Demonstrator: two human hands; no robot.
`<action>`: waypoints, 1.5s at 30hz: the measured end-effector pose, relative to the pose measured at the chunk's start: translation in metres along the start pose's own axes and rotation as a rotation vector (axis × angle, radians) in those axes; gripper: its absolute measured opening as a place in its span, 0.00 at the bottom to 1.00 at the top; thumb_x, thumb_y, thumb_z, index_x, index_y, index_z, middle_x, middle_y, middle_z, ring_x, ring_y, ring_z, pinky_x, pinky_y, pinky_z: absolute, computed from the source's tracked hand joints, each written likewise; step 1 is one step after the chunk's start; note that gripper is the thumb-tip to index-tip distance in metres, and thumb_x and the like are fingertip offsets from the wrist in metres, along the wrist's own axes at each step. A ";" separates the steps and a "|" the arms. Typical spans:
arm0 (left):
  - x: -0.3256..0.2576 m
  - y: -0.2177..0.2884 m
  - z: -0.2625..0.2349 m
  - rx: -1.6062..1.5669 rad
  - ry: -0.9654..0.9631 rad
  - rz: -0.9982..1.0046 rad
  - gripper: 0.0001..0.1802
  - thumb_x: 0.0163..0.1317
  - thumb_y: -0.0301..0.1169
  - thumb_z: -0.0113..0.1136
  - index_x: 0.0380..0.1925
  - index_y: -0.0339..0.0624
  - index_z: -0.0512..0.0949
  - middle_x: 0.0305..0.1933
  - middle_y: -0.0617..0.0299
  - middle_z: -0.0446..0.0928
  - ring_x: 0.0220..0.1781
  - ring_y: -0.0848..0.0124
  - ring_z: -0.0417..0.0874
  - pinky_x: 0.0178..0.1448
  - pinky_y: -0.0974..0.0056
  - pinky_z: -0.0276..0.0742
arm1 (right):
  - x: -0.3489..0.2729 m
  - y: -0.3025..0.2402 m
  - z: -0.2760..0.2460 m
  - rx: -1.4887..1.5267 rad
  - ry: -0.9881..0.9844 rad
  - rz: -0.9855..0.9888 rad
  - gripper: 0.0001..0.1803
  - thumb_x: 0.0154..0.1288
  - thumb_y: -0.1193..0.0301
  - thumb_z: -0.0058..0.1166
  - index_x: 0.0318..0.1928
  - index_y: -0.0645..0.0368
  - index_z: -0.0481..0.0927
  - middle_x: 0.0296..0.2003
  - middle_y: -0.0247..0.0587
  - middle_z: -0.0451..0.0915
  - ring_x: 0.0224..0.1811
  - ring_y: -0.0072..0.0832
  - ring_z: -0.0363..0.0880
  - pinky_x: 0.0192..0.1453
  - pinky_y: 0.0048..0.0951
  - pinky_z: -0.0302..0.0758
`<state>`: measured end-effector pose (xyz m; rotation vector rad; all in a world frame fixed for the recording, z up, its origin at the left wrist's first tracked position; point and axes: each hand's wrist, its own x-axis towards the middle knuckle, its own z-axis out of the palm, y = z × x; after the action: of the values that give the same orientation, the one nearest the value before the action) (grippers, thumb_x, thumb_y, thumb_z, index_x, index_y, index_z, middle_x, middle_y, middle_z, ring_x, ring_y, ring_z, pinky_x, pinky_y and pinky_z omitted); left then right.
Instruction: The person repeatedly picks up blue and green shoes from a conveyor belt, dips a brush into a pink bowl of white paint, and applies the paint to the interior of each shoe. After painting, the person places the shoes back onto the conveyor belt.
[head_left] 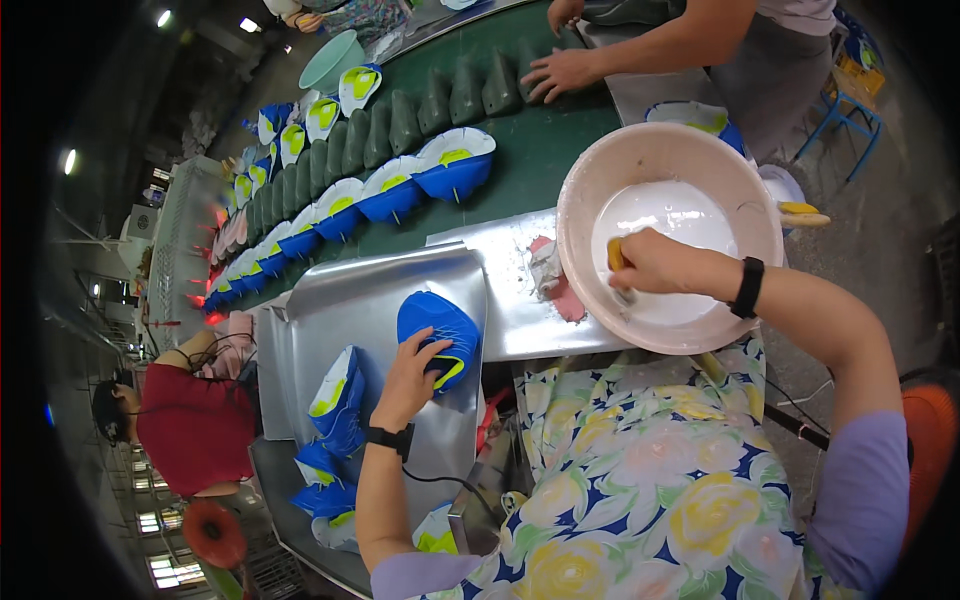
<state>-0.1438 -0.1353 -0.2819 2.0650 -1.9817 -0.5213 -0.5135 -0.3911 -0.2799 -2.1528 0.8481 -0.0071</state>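
My left hand grips a blue shoe upper with a lime lining at its opening, its fingers curled over the edge. The upper rests against a bent metal sheet. Inside a pale pink basin, my right hand is closed around a yellow-handled brush. The brush's lower end is down at the white liquid, partly hidden by the hand. Left of my left hand lie more blue uppers, some overlapping.
A green conveyor belt carries rows of blue-and-white uppers and dark shoe lasts. Across it, a co-worker's hand touches the lasts. A pink-and-white cloth lies beside the basin. A person in red is at far left.
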 end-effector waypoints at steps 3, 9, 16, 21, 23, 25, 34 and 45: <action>0.014 -0.019 -0.001 0.098 -0.111 -0.108 0.21 0.60 0.22 0.62 0.53 0.51 0.81 0.57 0.51 0.79 0.61 0.49 0.79 0.60 0.52 0.78 | -0.028 -0.005 -0.019 -0.149 -0.146 -0.032 0.12 0.61 0.68 0.62 0.38 0.66 0.83 0.35 0.58 0.84 0.40 0.53 0.84 0.47 0.45 0.78; 0.053 -0.059 -0.052 -0.022 0.432 0.155 0.27 0.71 0.35 0.56 0.68 0.39 0.69 0.65 0.52 0.76 0.63 0.55 0.80 0.63 0.51 0.80 | -0.073 0.013 -0.085 0.053 0.254 -0.105 0.08 0.62 0.71 0.64 0.34 0.63 0.81 0.32 0.44 0.83 0.37 0.36 0.82 0.46 0.34 0.77; 0.152 0.093 -0.067 -1.601 -0.217 -0.083 0.31 0.77 0.47 0.44 0.74 0.45 0.62 0.70 0.49 0.71 0.68 0.54 0.77 0.67 0.44 0.78 | -0.078 -0.007 -0.127 0.243 0.567 -0.447 0.11 0.64 0.68 0.64 0.40 0.64 0.81 0.31 0.43 0.83 0.33 0.30 0.81 0.41 0.29 0.77; 0.175 0.136 -0.039 -1.562 -0.373 -0.096 0.32 0.76 0.49 0.45 0.74 0.46 0.62 0.71 0.50 0.71 0.68 0.54 0.76 0.67 0.44 0.78 | -0.077 -0.026 -0.147 0.206 0.561 -0.526 0.13 0.66 0.66 0.65 0.41 0.63 0.82 0.33 0.46 0.85 0.36 0.34 0.85 0.46 0.29 0.78; 0.179 0.145 -0.030 -1.553 -0.366 -0.103 0.32 0.76 0.49 0.45 0.74 0.46 0.62 0.71 0.50 0.70 0.68 0.54 0.76 0.68 0.44 0.77 | -0.079 -0.021 -0.150 0.120 0.568 -0.424 0.14 0.66 0.65 0.64 0.42 0.63 0.82 0.32 0.47 0.85 0.34 0.35 0.85 0.42 0.30 0.79; 0.181 0.152 -0.023 -1.543 -0.332 -0.100 0.33 0.76 0.50 0.45 0.74 0.46 0.62 0.71 0.50 0.70 0.69 0.54 0.76 0.68 0.44 0.77 | -0.084 -0.010 -0.148 0.124 0.712 -0.349 0.17 0.65 0.63 0.66 0.41 0.67 0.83 0.31 0.50 0.85 0.30 0.35 0.84 0.37 0.29 0.79; 0.195 0.162 0.014 -1.362 0.062 -0.023 0.34 0.75 0.52 0.45 0.74 0.46 0.62 0.72 0.50 0.70 0.69 0.53 0.75 0.69 0.43 0.76 | -0.087 -0.004 -0.092 0.612 0.802 -0.038 0.23 0.61 0.59 0.63 0.33 0.73 0.82 0.26 0.51 0.84 0.28 0.33 0.85 0.36 0.32 0.79; 0.202 0.155 0.010 -1.083 0.461 0.096 0.37 0.73 0.55 0.46 0.75 0.47 0.62 0.73 0.51 0.69 0.70 0.53 0.74 0.71 0.43 0.74 | -0.093 -0.025 -0.064 0.929 0.643 -0.119 0.19 0.65 0.63 0.65 0.39 0.72 0.83 0.30 0.47 0.86 0.28 0.25 0.85 0.32 0.24 0.79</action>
<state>-0.2847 -0.3444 -0.2470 1.2337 -1.1027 -0.7726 -0.5891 -0.3698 -0.1947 -1.2904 0.8220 -0.9972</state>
